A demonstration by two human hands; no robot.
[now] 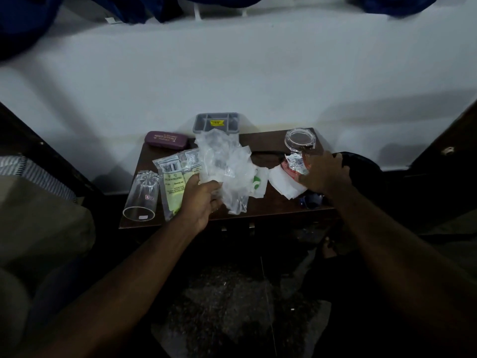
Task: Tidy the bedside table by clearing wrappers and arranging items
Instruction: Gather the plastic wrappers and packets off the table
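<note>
Clear glass forms the tumbler (139,200) that lies on its side at the left front corner of the dark brown bedside table (260,211), its open mouth toward the front edge. Behind it, at the back left corner, sits a purple glasses case (166,140). Just beside the tumbler lies a flat printed packet (172,186) with a barcode label at its top. The person's left hand (204,201) rests over the lower right part of that packet, its fingers curled round the bottom of a crumpled clear plastic wrapper (224,164), which rises toward the middle of the table. The wrapper's top overlaps the front of a grey plastic organiser (216,122) standing against the wall. To the right of the wrapper lies a small white wrapper (259,184) with a green mark, then a sheet of white paper (283,184). A crumpled foil wrapper (296,164) with red on it sits on the paper, just in front of a clear glass jar (299,139) at the back right corner. The right hand (325,174) lies against the foil wrapper; whether it grips it cannot be told. Beyond the table's right edge a black bag (362,165) shows in the dark.
</note>
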